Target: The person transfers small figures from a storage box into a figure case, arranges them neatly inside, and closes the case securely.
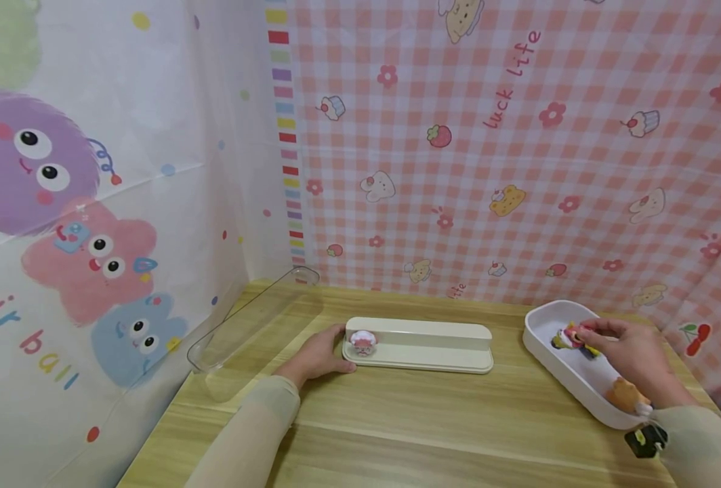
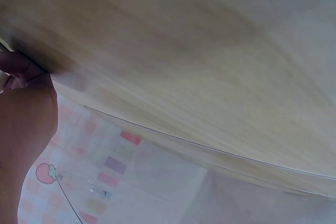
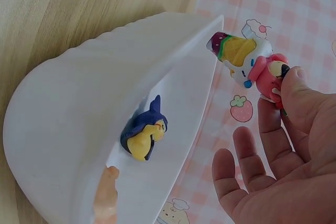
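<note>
Overhead, head view: left hand (image 1: 319, 354) rests relaxed on the wooden table (image 1: 434, 434), fingers touching the left end of the long cream plastic stand (image 1: 424, 344), which carries a small pink-and-white figurine (image 1: 363, 343).
Head view, right side: right hand (image 1: 631, 352) pinches a small pink, white and yellow toy figure (image 1: 570, 337) over the white oval plastic tray (image 1: 546, 324).
Left wrist view: blurred; table (image 2: 210, 51) and part of left hand (image 2: 23, 124) only; grip cannot be told.
Right wrist view: thumb and forefinger hold toy figure (image 3: 249, 61) just past tray (image 3: 68, 108) rim; other fingers (image 3: 247, 156) spread loose. Dark blue and yellow penguin-like figure (image 3: 143, 135) and an orange figure (image 3: 106, 192) lie inside the tray.
</note>
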`<state>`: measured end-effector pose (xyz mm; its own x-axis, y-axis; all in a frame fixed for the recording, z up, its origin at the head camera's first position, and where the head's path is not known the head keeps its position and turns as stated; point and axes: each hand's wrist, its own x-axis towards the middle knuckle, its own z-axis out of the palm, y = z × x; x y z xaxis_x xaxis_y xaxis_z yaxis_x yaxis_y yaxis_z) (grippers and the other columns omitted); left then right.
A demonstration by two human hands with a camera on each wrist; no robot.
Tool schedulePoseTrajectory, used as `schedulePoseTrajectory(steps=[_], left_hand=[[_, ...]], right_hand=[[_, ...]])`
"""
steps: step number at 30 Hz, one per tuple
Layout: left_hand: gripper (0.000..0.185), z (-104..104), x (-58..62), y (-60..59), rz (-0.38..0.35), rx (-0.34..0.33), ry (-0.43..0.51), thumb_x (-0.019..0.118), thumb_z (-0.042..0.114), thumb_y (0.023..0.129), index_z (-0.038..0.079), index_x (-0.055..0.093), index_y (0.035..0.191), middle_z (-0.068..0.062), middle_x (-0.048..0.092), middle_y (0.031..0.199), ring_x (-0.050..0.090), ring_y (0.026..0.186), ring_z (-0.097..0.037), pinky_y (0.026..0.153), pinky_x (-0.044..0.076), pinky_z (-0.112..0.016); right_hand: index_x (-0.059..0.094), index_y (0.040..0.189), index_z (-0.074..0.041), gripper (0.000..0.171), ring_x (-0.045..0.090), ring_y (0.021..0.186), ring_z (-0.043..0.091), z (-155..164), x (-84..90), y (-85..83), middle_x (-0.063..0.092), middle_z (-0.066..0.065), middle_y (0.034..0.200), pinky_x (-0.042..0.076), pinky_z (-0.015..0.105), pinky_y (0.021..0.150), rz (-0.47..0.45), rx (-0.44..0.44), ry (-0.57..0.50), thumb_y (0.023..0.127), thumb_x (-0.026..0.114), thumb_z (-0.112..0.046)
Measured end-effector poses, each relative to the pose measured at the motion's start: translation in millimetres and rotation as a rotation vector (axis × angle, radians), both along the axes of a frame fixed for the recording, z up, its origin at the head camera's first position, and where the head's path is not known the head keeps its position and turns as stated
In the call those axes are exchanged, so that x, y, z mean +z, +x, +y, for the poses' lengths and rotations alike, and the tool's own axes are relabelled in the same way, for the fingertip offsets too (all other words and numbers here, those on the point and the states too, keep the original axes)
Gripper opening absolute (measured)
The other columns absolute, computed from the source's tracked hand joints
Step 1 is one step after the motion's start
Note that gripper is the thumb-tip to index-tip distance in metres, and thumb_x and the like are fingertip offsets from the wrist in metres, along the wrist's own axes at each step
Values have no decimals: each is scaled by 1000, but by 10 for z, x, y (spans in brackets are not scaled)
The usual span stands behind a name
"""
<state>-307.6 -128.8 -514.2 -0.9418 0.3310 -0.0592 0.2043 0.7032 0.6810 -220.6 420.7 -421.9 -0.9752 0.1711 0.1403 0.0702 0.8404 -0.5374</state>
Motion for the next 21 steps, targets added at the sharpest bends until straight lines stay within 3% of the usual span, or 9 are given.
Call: schedulePoseTrajectory(steps=[7, 15, 21], left_hand=[[96, -3, -2, -1, -1, -1, -4, 97, 26, 80, 1, 47, 158, -22, 54, 160, 47, 152, -40, 127, 38, -55], [96, -1, 7, -1, -1, 1, -14, 97, 27, 81, 0, 46, 158, -22, 54, 160, 47, 152, -40, 127, 38, -55], [96, 0, 6, -2, -4, 2, -12, 97, 27, 81, 1, 46, 158, -22, 54, 160, 47, 152, -40, 127, 38, -55]], right_hand=[[79, 118, -4, 49, 55, 79, -6, -41, -13, -13, 80, 19, 112, 45, 18, 65, 9, 15, -12, 103, 70, -50], [76, 123, -3, 57, 58, 86, 13, -79, 11, -12, 77, 21, 117, 46, 22, 65, -52, 3, -32, 103, 66, -56], [76, 123, -3, 58, 60, 90, 16, -90, 16, -15, 77, 21, 117, 46, 23, 67, -61, -1, -34, 103, 65, -56]])
